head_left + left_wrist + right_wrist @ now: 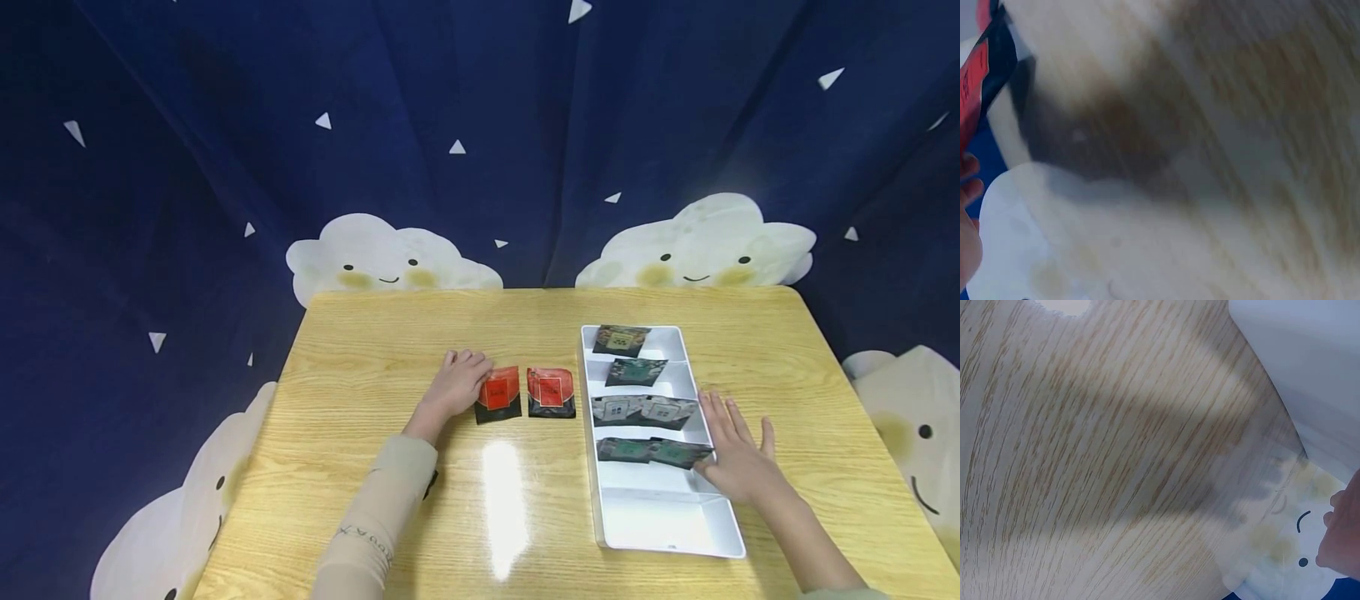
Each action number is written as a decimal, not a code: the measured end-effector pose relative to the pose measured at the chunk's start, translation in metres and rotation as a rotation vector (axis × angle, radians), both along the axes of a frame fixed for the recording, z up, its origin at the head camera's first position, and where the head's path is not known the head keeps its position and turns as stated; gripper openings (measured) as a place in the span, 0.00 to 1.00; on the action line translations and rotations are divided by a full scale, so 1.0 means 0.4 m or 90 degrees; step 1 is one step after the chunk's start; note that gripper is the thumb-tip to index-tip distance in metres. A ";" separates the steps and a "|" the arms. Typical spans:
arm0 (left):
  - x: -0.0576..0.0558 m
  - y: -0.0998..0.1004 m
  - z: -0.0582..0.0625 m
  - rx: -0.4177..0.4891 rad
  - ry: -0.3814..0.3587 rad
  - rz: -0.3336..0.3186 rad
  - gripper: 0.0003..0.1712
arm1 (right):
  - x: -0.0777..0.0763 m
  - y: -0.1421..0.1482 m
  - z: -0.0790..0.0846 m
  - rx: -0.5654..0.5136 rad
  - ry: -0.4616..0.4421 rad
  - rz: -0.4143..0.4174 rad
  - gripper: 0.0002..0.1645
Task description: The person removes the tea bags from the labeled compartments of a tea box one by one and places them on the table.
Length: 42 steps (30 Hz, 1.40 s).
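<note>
My left hand (pixel 459 385) pinches the upper left edge of a red-and-black sachet (pixel 498 395) on the table. In the left wrist view this sachet (pixel 985 72) is tilted up over its shadow, with curled fingers at its edge. A second red-and-black sachet (pixel 551 392) lies flat just right of it. My right hand (pixel 735 454) rests against the right rim of a white divided tray (pixel 600 508), its fingers fairly straight and spread. Its thumb reaches over the rim beside the dark green sachets (pixel 678 452).
Inside the tray, a brown-gold sachet (pixel 621 340) stands in the back compartment, a green one (pixel 636 372) in the second, grey-white ones (pixel 663 411) in the third. The front compartment shows a bare white floor. A dark blue curtain (pixel 480 100) hangs behind the wooden table (pixel 360 350).
</note>
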<state>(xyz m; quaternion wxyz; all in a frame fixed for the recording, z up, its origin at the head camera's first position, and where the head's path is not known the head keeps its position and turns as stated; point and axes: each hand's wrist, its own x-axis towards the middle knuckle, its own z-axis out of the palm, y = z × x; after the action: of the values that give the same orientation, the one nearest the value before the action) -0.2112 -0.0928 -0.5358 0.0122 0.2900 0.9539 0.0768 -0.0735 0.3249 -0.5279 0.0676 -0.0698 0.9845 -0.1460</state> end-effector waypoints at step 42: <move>-0.016 0.080 -0.124 -0.084 0.012 0.162 0.11 | -0.003 0.004 -0.004 0.004 0.001 0.004 0.63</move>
<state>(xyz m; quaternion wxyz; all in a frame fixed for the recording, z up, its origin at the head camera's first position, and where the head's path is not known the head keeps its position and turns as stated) -0.2178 -0.0609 -0.5852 0.0123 0.1663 0.9859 0.0125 -0.0745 0.3265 -0.5296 0.0674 -0.0731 0.9848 -0.1427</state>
